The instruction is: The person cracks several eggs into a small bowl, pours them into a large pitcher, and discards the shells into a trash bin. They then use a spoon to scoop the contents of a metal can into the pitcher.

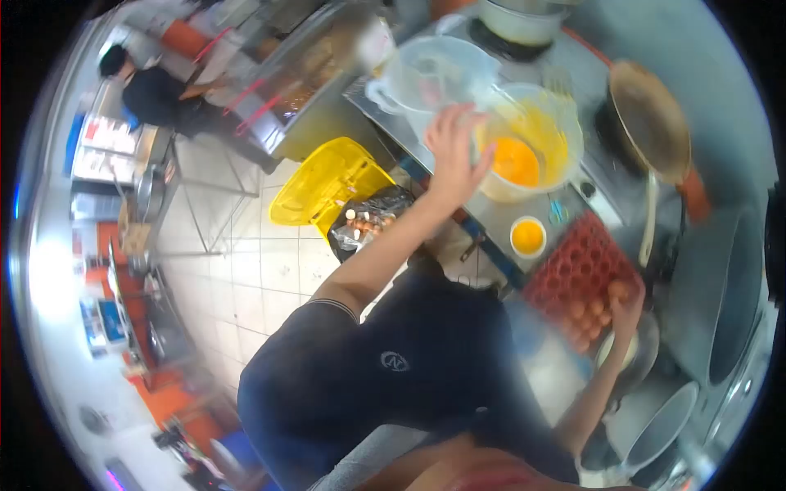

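Observation:
My left hand [455, 151] is raised with its fingers spread, holding nothing. It is at the near rim of a translucent plastic tub [565, 127] with orange-yellow egg in the bottom and yellow smears on its wall. My right hand [629, 309] has its fingers around a brown egg [618, 290] at the red egg tray [580, 255]. Several more brown eggs [586, 321] sit in the tray's near corner, and many of its cups are bare. Between tub and tray stands a small white cup [529, 238] of yellow liquid, beside teal-handled scissors [558, 212].
An open yellow bin [307, 190] with a black liner and eggshells [368, 222] stands at my left. Another clear tub [438, 72] is beyond my left hand. A frying pan [651, 123] and large pots [665, 425] flank the counter. Another person [160, 98] works far left.

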Demonstrator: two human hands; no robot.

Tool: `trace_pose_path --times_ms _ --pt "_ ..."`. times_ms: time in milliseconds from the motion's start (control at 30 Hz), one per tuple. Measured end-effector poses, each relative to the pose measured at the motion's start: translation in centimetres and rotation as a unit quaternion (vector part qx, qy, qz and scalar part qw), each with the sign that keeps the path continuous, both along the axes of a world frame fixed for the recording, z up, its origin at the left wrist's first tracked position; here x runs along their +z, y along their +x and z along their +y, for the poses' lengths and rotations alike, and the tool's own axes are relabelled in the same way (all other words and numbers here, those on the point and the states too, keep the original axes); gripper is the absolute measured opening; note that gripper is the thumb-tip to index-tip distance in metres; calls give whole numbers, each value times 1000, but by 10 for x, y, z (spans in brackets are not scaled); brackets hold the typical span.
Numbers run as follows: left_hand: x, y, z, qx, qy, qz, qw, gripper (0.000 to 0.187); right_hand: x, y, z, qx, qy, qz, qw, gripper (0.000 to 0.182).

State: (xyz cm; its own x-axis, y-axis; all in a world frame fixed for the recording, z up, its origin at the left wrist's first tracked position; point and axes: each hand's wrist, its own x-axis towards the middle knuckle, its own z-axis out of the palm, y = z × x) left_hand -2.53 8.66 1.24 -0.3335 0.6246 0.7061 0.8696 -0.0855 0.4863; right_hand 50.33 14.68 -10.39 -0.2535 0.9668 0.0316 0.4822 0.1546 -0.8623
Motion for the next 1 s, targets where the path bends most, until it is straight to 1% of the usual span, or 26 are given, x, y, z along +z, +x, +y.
trace_pose_path --times_ms 33,67,100,133,167,233,300,333,367,400,433,467,500,533,567,633,667,700,733,767,800,833,867,900,967,1000 --pt "2 -1 -3 19 13 5 1000 53 11 -7 -12 -62 -48 89 993 70" --pt "4 0 -4 11 9 -3 1000 52 37 -26 -26 -95 -118 130 980 63" --pt "5 4 -4 0 4 -12 1000 52 51 -51 -39 -149 -141 189 960 59" --pt "4 5 -3 7 14 -13 1000 52 59 -68 -50 -153 -139 202 957 53" --pt "3 5 -2 7 13 -9 1000 51 57 -83 -48 -145 -133 206 959 53" --pt "0 2 -8 9 4 -9 1000 51 50 -102 -57 -98 -214 204 950 43" --pt "-2 4 -4 -3 2 -15 1000 50 86 -166 -64 -137 -249 233 930 36" --pt "-4 9 -6 -27 4 -28 999 50 106 -186 -65 -97 -243 208 943 34" --pt "-1 4 -7 -17 -3 -23 1000 49 119 -203 -59 -57 -232 186 953 33" --pt "1 5 -3 -1 -8 -16 1000 48 105 -212 -50 -11 -188 174 967 31" --pt "0 8 3 -10 0 -16 1000 48 89 -225 -39 45 -144 163 975 30" --pt "-1 8 2 -6 6 -14 1000 47 95 -244 -28 44 -139 166 975 30" --pt "-1 6 -2 3 7 -12 1000 46 105 -262 -22 68 18 108 992 30" --pt "0 5 -2 -13 14 -24 1000 45 114 -273 -21 92 173 48 979 30" --pt "-3 7 -3 -4 15 -22 1000 45 125 -278 -20 101 174 51 978 30" --pt "-5 3 -2 -14 6 -24 1000 46 145 -303 -7 63 294 -8 954 31" --pt "-3 0 -1 7 12 -13 1000 46 145 -311 -4 53 297 -45 952 28" --pt "-1 2 -3 -2 13 -22 1000 45 143 -313 -2 70 299 -32 951 28" --pt "-1 5 -6 -12 13 -35 999 45 142 -313 0 75 293 -83 949 28" --pt "-1 6 -8 5 15 -30 999 45 143 -315 2 78 290 -135 944 28" --pt "0 6 -8 -4 23 -31 999 44 147 -316 1 93 297 -127 942 28" --pt "0 5 -6 -15 27 -34 999 43 152 -312 -2 63 291 -96 950 29" --pt "-1 5 -5 -2 27 -35 999 43 155 -310 -4 30 282 -69 956 30" --pt "-2 5 -4 -7 32 -39 999 42 151 -313 -2 38 281 -68 957 30" --pt "-4 8 -8 -15 35 -44 998 42 139 -312 0 63 254 -114 958 30" --pt "-3 9 -8 -20 37 -50 998 42 139 -311 2 70 300 -135 942 29"
